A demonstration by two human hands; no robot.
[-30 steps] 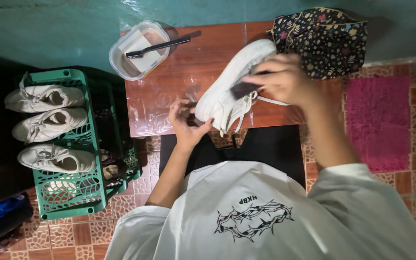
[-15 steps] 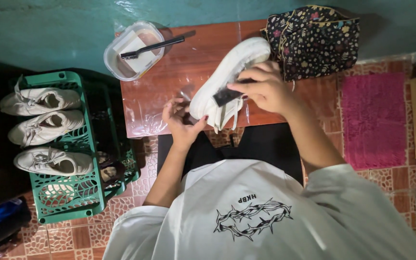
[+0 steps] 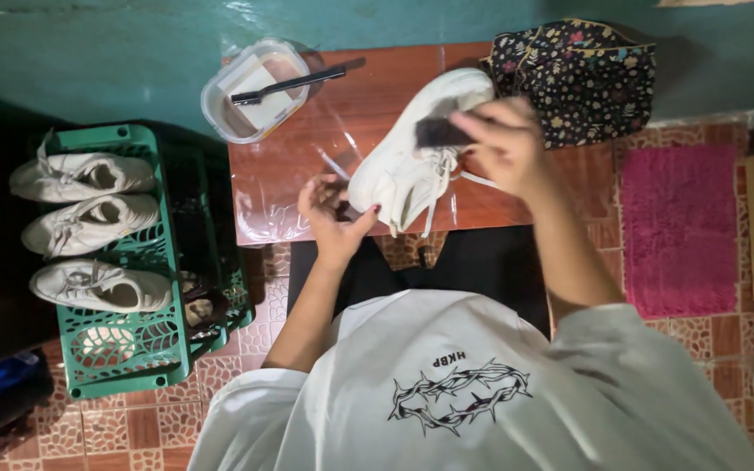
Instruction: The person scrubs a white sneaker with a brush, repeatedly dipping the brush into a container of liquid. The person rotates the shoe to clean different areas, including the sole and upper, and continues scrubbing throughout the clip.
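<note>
my left hand [image 3: 335, 214] grips the heel end of a white sneaker [image 3: 412, 153], fingers curled under it, holding it tilted above the bench [image 3: 307, 174]. my right hand [image 3: 503, 139] is closed around a small dark brush [image 3: 440, 133], pressed against the sneaker's upper side near the laces, which dangle loose below. the bench is reddish wood under a clear plastic sheet. at its far left corner sits a clear plastic tub [image 3: 253, 87] with a dark-handled brush [image 3: 294, 84] lying across its rim. a flowered bag [image 3: 578, 74] rests at the far right corner, just beside the sneaker's toe. on the floor to my left, a green crate [image 3: 133, 349] carries three more white sneakers [image 3: 89, 227].
</note>
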